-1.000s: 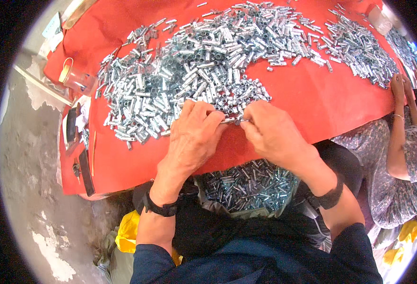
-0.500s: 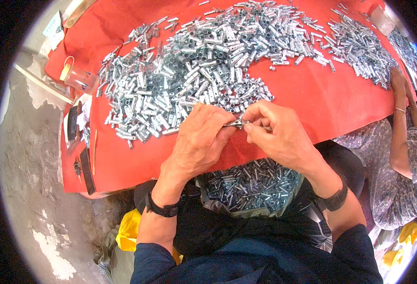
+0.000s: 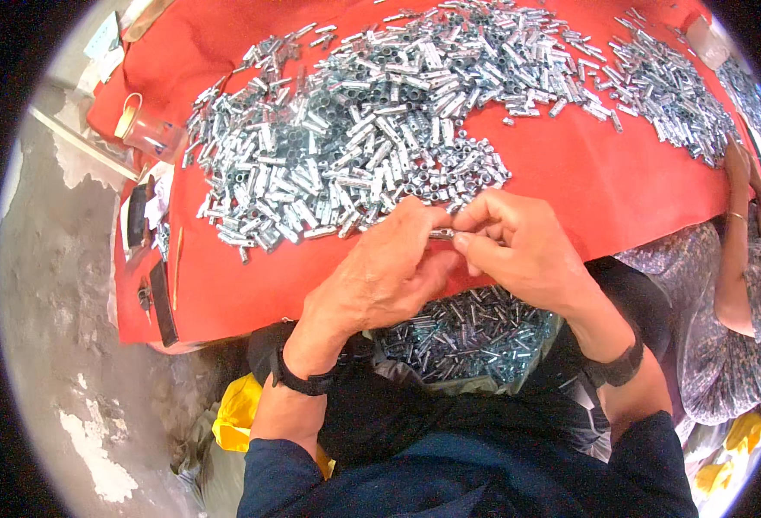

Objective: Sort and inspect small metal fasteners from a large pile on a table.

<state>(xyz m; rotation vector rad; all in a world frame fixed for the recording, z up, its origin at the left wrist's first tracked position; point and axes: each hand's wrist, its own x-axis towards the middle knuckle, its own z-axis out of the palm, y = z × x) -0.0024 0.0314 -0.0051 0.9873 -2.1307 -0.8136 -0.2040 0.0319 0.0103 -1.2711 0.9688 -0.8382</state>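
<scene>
Between the thumb and fingers of my left hand (image 3: pixel 385 263) is a short, shiny metal tube (image 3: pixel 442 233), held sideways just above the near part of the table. The thumb and forefinger of my right hand (image 3: pixel 527 246) pinch together at the tube's right end; what lies between those fingertips is too small to make out. Just beyond my hands spreads a large heap of loose silver metal tubes (image 3: pixel 311 164), with shorter rings at its near right. Below my hands, at my lap, an open bag (image 3: pixel 531 367) holds many slim metal pieces.
A red cloth (image 3: pixel 596 186) covers the table. At left stand a clear plastic jar (image 3: pixel 151 136) and a dark flat bar (image 3: pixel 163 302). Another tube heap (image 3: pixel 674 99) lies at far right, where a co-worker's hand (image 3: pixel 737 164) reaches in. Yellow material (image 3: pixel 238 413) is at lower left.
My left fingers have loosened and spread somewhat around the tube. Both hands appear slightly lower and further right, as the whole view has shifted a little.
</scene>
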